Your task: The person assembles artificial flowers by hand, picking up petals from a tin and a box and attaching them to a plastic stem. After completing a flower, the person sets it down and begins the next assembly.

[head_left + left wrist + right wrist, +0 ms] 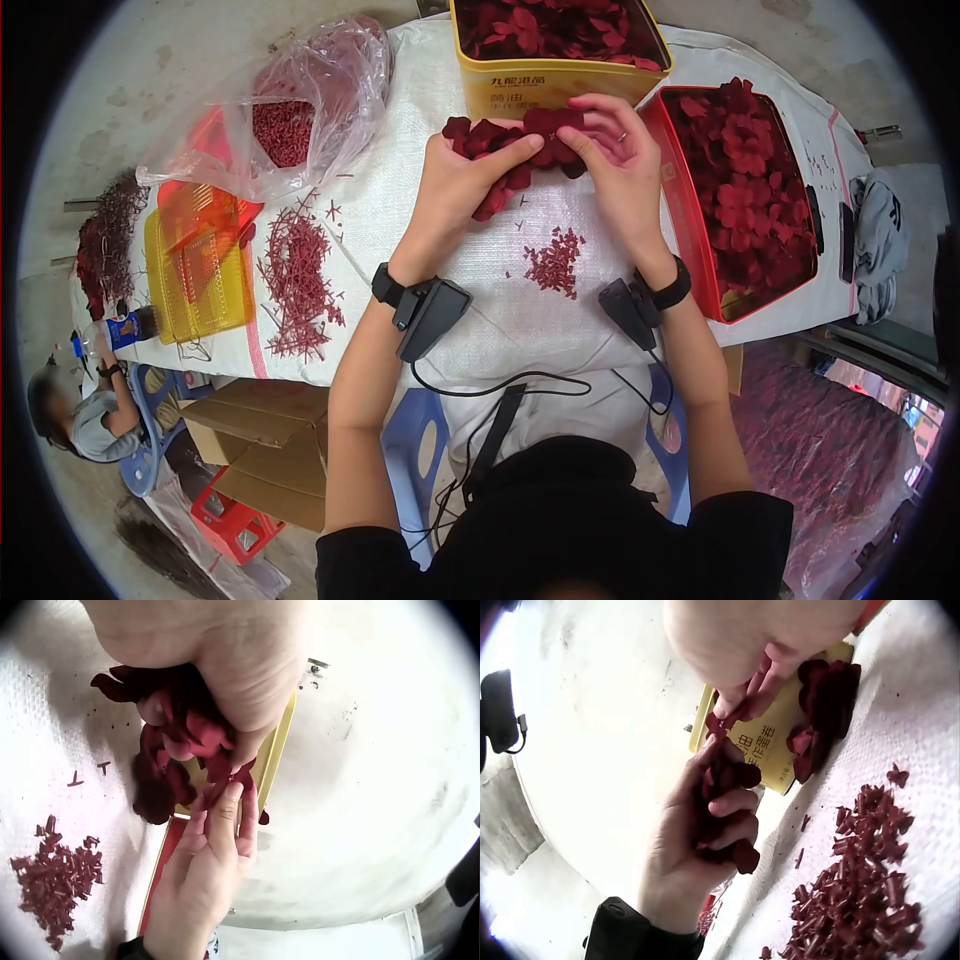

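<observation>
My left hand grips a loose bunch of dark red fabric flower petals, its fingers curled round them in the right wrist view. Close to its thumb tip, my right hand pinches a petal piece between thumb and fingers. Its other fingers are spread. Both thumbs nearly meet at this piece, just in front of a yellow tin filled with similar petals. More dark petals show beyond the hands in the right wrist view. Below the hands lies a small heap of short dark red plastic bits.
A red tin of petals stands at the right. On the left are a pile of thin red stems, yellow plastic baskets and a clear bag with red bits. Cables hang from the wrist cameras. Another person sits far left.
</observation>
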Demonstrator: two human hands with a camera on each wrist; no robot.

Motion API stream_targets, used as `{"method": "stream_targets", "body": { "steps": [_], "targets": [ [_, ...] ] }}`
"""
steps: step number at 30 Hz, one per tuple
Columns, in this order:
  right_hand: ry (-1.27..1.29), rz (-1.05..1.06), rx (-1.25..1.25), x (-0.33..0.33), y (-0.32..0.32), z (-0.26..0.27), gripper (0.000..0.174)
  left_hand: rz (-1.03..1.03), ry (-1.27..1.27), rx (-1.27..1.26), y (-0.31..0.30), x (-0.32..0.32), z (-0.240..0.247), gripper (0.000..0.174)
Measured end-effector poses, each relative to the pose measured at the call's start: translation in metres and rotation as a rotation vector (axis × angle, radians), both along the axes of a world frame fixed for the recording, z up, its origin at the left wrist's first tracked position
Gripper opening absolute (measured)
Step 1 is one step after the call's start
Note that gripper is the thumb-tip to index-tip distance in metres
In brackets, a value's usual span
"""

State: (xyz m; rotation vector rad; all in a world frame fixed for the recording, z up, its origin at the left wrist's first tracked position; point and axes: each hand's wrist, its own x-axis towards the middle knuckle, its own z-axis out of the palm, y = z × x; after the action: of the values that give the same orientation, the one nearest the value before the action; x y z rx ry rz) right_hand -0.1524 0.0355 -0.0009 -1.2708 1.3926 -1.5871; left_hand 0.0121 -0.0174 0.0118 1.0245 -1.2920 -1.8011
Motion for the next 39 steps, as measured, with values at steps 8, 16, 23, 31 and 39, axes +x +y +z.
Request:
{"method": "stream_targets", "body": {
  "steps": [8,16,23,31,39],
  "targets": [
    [0.304,-0.202,-0.036,-0.004,-0.003,-0.007,0.027,0.033,-0.072,-0.028,-0.001,0.000,-0.003,0.022],
    [0.583,-0.313,-0.179,-0.004,0.000,0.005,0.020,-0.053,-0.028,-0.077,0.001,0.000,-0.002,0.021],
    [0.542,0.043,-0.228,0.002,-0.001,0.003,0.018,-0.120,-0.163,-0.191,0.000,0.000,-0.009,0.020],
    [0.395,0.063,-0.146,0.003,0.001,0.003,0.009,-0.183,-0.227,-0.129,0.002,-0.001,0.000,0.019],
    [0.008,-0.009,-0.048,-0.003,-0.001,-0.007,0.014,-0.141,-0.259,-0.266,-0.009,0.006,-0.018,0.019]
  ]
}}
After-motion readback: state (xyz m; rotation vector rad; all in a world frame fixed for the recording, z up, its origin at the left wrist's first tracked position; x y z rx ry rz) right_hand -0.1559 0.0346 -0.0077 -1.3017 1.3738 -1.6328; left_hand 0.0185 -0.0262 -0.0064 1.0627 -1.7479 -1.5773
